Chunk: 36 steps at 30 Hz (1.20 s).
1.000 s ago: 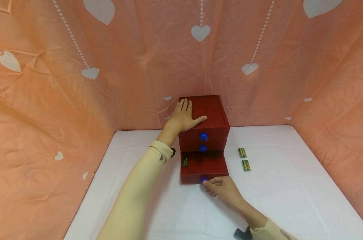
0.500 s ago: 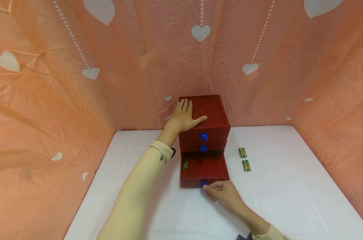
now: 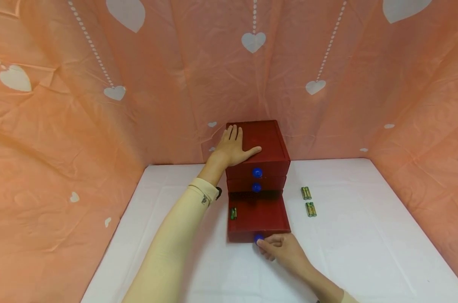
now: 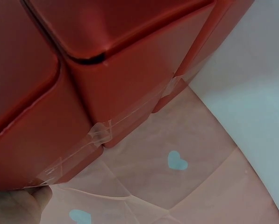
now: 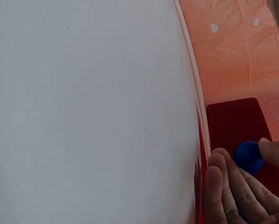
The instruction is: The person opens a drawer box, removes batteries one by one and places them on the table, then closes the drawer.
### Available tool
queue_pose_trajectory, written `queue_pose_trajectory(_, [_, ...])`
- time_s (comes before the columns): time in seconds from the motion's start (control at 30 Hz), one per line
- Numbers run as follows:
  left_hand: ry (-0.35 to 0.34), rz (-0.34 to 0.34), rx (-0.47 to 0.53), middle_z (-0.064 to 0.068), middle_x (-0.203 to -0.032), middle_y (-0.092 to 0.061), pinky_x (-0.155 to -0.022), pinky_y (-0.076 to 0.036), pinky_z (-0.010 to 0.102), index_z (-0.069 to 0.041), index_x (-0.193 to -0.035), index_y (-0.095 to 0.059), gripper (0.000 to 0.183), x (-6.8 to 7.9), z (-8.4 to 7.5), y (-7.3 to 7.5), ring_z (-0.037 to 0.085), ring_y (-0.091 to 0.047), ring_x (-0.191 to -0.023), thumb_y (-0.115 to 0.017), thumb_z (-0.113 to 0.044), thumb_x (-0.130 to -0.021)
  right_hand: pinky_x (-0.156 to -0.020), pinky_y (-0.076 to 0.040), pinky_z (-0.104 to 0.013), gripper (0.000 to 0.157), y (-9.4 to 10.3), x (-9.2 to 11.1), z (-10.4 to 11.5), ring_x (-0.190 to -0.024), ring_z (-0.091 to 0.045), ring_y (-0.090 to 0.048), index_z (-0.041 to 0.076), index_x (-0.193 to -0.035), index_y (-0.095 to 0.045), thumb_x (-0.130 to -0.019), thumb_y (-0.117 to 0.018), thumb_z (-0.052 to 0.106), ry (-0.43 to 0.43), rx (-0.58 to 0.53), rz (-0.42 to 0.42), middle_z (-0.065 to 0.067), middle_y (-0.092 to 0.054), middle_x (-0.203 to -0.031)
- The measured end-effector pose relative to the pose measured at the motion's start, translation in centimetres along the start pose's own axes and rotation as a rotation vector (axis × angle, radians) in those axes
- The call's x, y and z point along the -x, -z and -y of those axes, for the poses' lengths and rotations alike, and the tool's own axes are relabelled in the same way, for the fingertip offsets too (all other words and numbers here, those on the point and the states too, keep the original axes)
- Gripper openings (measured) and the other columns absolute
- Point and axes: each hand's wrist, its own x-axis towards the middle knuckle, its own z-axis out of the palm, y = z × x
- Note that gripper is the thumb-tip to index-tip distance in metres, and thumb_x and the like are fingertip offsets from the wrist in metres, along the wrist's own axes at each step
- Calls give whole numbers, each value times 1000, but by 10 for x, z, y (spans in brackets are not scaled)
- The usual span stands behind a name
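Observation:
A red chest of drawers stands at the back of the table, its bottom drawer pulled far out. My left hand rests flat on the chest's top, fingers spread; the left wrist view shows part of this hand at the chest's edge. With thumb and fingers my right hand pinches the bottom drawer's blue knob, and the right wrist view shows the blue knob between them. Green batteries lie at the left inside the drawer. Both upper drawers are closed, each with a blue knob.
Two pairs of green batteries, a far pair and a nearer pair, lie on the white table right of the chest. An orange curtain with white hearts hangs behind and at both sides.
The bottom drawer has slid further out toward me, with my right hand on its knob and the batteries moving along inside. My left hand has stayed on the chest's top.

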Motion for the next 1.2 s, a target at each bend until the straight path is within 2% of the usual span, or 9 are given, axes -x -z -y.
queue_pose_trajectory(0.6, [-2, 3, 3, 18, -180, 6, -134, 7, 42, -3, -172, 0, 110, -1, 0, 1, 32, 9, -167, -32, -81, -102, -60, -59, -29, 32, 1, 10, -5, -72, -20, -75, 4, -96, -85, -100, -78, 35, 27, -25, 43, -6, -81, -86])
queue_pose_trajectory(1.2, [-2, 0, -2, 18, -180, 5, -134, 6, 42, -3, -172, -1, 109, 0, -1, 1, 31, 8, -167, -32, -81, -103, -60, -61, -29, 28, 6, 13, -6, -72, -19, -72, 0, -102, -82, -100, -79, 28, 34, 35, 107, -5, -80, -87])
